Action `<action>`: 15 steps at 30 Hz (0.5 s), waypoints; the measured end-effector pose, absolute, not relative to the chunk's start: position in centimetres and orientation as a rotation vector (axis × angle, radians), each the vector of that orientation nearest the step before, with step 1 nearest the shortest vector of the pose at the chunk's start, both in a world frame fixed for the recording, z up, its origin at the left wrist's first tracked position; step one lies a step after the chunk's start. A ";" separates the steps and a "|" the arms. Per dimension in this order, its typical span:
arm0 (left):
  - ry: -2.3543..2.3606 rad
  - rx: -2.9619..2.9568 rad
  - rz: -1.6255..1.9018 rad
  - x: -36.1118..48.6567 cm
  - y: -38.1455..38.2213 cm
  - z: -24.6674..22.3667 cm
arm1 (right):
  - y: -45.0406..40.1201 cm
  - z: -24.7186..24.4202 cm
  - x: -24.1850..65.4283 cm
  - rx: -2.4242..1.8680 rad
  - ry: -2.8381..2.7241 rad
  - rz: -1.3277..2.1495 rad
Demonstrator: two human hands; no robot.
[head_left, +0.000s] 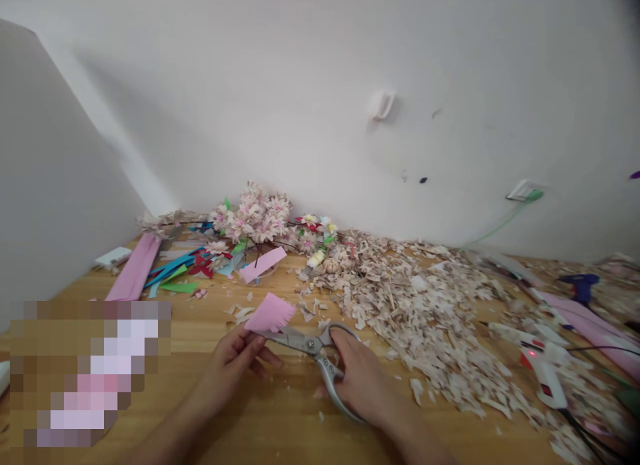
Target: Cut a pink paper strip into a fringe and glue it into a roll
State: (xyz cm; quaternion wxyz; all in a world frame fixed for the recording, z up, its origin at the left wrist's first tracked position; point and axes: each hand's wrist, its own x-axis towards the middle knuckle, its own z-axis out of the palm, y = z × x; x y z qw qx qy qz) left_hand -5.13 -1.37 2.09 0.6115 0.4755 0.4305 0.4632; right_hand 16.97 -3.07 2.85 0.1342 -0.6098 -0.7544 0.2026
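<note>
My left hand [240, 355] pinches the lower left edge of a small piece of pink paper [271, 311]. Short cuts make a fringe along the paper's right edge. In my right hand [357, 371] is a pair of silver scissors [311, 345], fingers through the handles, which stand apart. Their blades point left and lie against the lower edge of the pink paper, near my left fingertips. Whether the blades are fully closed is hard to see. Behind my hands lies another strip of pink paper [263, 265] beside a bunch of pale handmade flowers [260, 215].
Dry, husk-like flakes [425, 318] are heaped across the right half of the wooden table [200, 385]. A white glue gun [545, 371] with a red light lies at right, and a blue glue gun [583, 286] farther back. Long pink paper [134, 268] and coloured strips [175, 268] lie at left.
</note>
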 end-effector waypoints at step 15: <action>1.000 0.985 1.075 -5.2 -0.9 1.2 | -2.8 2.6 17.1 -1.788 -2.189 0.497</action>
